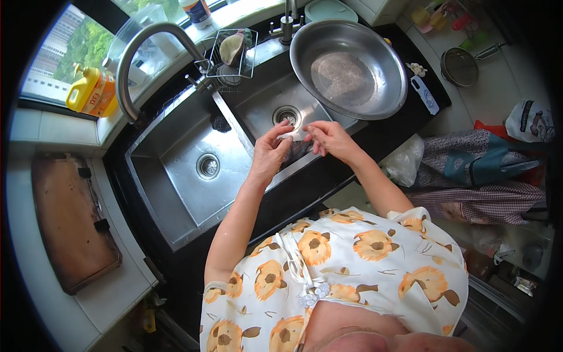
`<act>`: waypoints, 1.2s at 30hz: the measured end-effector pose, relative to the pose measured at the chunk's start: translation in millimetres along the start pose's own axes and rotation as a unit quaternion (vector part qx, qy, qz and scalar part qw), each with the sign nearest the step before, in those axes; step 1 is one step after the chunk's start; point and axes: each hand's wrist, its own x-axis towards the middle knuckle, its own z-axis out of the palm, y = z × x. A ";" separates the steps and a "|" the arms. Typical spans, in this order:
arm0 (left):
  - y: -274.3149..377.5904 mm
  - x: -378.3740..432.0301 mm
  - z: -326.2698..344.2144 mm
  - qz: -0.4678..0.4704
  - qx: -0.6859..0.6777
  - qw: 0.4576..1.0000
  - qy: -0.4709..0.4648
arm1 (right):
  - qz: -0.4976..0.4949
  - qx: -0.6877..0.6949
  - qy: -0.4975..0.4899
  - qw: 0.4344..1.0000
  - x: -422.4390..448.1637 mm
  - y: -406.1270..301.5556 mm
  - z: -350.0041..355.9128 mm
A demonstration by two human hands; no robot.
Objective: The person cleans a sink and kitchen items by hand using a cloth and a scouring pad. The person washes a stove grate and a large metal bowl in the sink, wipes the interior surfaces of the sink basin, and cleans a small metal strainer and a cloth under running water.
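My left hand (273, 149) is over the front of the right basin of a steel double sink (257, 112), its fingers bent and apart. Facing it across a small gap, my right hand (327, 138) has loosely curled fingers. Nothing shows held in either. A dark, crumpled thing, perhaps a cloth (299, 151), lies below and between the hands by the front rim; whether a finger touches it is hidden. The basin's drain (286, 116) is just beyond my fingertips. A large steel bowl (347, 72) rests tilted over the sink's right end.
A curved faucet (160, 28) arches over the left basin. A dark scouring pad (221, 123) sits by the divider. Behind stands a wire rack (239, 53) with a sponge. A yellow bottle (94, 92) is on the sill, a phone (424, 94) at right, a cutting board (74, 220) at left.
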 end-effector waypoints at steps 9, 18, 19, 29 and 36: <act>14.2 56.1 55.9 -0.086 -0.020 0.992 0.086 | 0.024 0.381 0.257 0.888 -54.8 28.6 -69.1; -1.0 38.9 42.7 -0.156 -0.085 0.984 0.018 | 0.045 0.310 0.375 0.873 -14.0 48.7 -122.0; 0.5 28.6 34.0 -0.176 -0.095 0.980 0.011 | 0.054 0.307 0.366 0.877 -20.6 40.8 -120.5; -21.1 -137.0 -156.2 -0.134 -0.289 0.890 0.328 | 0.192 0.161 0.176 0.952 -113.8 -13.4 -76.4; -1.9 -233.3 -229.2 0.110 -0.359 0.754 0.539 | 0.210 0.140 -0.079 0.964 -22.5 -44.8 76.5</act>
